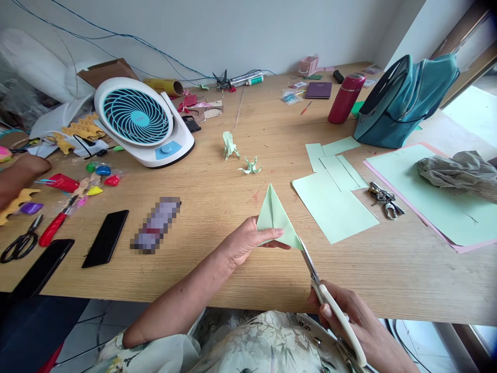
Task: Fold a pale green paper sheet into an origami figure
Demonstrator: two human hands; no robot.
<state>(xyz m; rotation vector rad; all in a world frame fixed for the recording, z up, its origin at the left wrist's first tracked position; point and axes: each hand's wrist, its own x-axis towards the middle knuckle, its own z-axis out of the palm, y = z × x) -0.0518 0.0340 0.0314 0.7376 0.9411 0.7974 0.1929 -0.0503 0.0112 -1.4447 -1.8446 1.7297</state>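
My left hand (248, 239) pinches a pale green folded paper triangle (276, 215) between thumb and fingers, its tip pointing away from me. In my right hand (347, 313) is a pair of white-handled scissors (330, 300), gripped by the handles. The blade tips meet the triangle's lower right corner; whether the paper lies between the blades I cannot tell. Beyond the triangle, two folded green paper figures, a taller one (230, 145) and a smaller spiky one (251, 166), stand on the wooden table (217, 202).
Green paper sheets (334, 207) and keys (386, 201) lie to the right, near a red bottle (347, 98) and a teal backpack (407, 103). Leftward are a white fan (143, 122), phones (105, 238), black scissors (23, 243) and another person's arm (19, 178).
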